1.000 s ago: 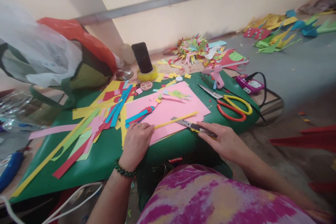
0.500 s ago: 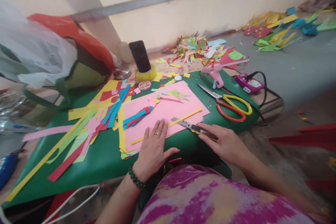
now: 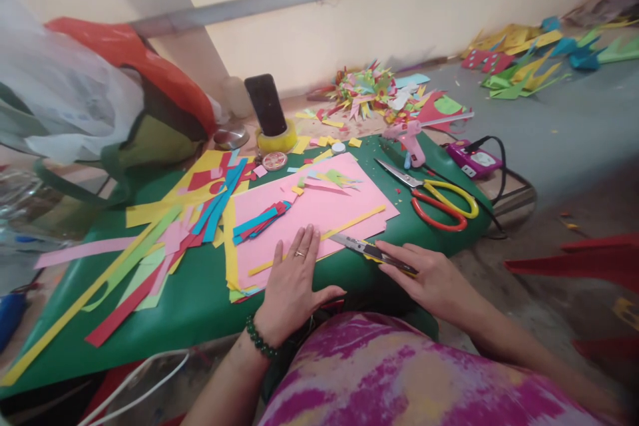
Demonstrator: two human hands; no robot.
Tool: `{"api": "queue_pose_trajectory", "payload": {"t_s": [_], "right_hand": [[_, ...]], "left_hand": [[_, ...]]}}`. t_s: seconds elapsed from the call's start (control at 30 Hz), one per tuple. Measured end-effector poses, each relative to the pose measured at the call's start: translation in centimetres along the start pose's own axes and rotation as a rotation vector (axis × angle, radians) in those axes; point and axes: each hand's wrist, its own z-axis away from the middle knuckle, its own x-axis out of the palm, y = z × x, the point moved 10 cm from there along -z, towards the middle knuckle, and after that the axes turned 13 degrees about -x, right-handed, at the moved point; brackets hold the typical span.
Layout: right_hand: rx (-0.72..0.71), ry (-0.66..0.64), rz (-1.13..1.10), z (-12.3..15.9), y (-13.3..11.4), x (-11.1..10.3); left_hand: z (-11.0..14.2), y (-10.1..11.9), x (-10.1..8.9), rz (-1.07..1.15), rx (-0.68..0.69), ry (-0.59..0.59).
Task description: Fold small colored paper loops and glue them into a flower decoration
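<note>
My left hand [image 3: 294, 269] lies flat with fingers stretched over a yellow paper strip [image 3: 353, 221], on a stack of paper with a pink sheet [image 3: 319, 206] on top. Gripped in my right hand [image 3: 424, 276] is a box cutter [image 3: 379, 253], its blade at the near edge of the pink sheet, just below the strip. On the sheet's left part rests a small bundle of blue and red strips [image 3: 259, 221]. Thin green and pink paper slivers [image 3: 332, 180] lie near its far side.
Scissors [image 3: 424, 190] and a pink glue gun [image 3: 407, 140] lie to the right on the green mat [image 3: 200, 319]. Loose coloured strips [image 3: 150, 246] spread over the left. A phone [image 3: 266, 105] leans in a yellow tape roll [image 3: 277, 138]. Paper scraps [image 3: 367, 90] are heaped behind.
The box cutter in my right hand has shifted slightly toward me, its blade now lower against the sheet's near edge. My left hand stays pressed in place.
</note>
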Motion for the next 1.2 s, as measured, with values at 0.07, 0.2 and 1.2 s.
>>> {"api": "queue_pose_trajectory", "payload": {"t_s": [0.07,0.2,1.2], "right_hand": [[-0.003,-0.002,-0.005,0.0,0.0,0.0],[-0.007,-0.014,-0.014,0.0,-0.3,0.1],[-0.025,-0.037,-0.06,-0.9,-1.6,0.9]], "left_hand": [[0.0,0.0,0.0,0.004,0.0,0.007],[0.0,0.0,0.0,0.019,0.005,0.007],[2.3,-3.2,-0.1,0.042,-0.062,-0.026]]}}
